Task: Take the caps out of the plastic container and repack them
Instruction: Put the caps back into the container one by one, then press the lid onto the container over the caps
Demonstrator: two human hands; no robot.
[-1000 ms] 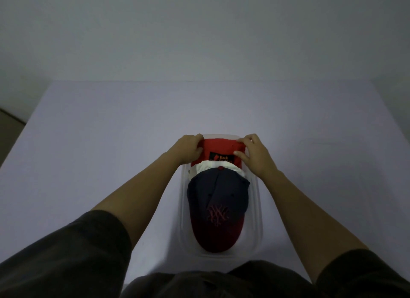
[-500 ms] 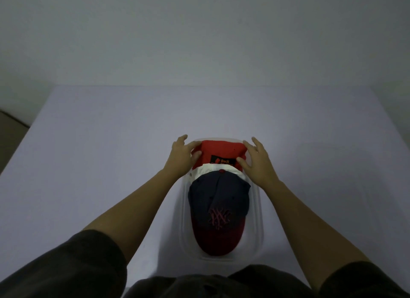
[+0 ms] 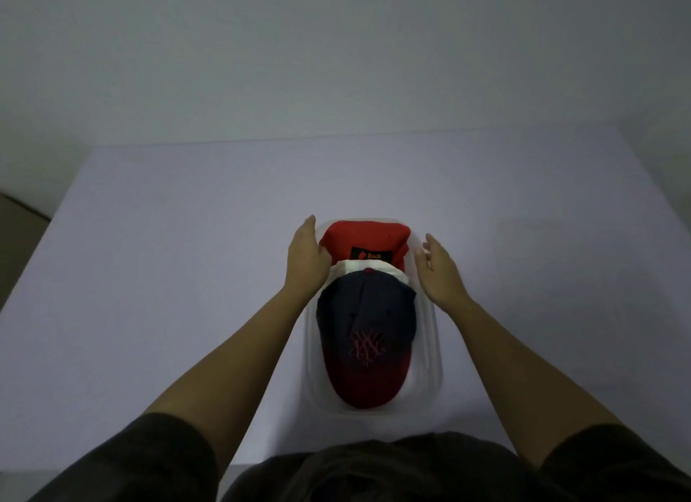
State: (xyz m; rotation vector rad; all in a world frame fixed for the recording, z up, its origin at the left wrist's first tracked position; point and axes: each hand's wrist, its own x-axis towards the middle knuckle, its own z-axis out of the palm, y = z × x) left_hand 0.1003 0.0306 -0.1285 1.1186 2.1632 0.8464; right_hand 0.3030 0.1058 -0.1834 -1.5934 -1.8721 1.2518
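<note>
A clear plastic container [image 3: 430,355] sits on the table near me. Inside lie stacked caps: a navy cap with a red brim and red embroidered logo [image 3: 368,337] on top, a white cap [image 3: 355,267] showing as a thin band beneath it, and a red cap with a black label [image 3: 364,239] at the far end. My left hand [image 3: 306,256] is beside the red cap's left edge with straight fingers. My right hand [image 3: 439,271] hovers over the container's right rim, fingers straight, apart from the caps.
The container stands on a wide pale lavender table [image 3: 168,277]. A plain wall rises behind the table's far edge. My dark sleeves fill the bottom corners.
Both hands let go of the red cap, opened, and spread apart to the container's sides. The caps stay in the container.
</note>
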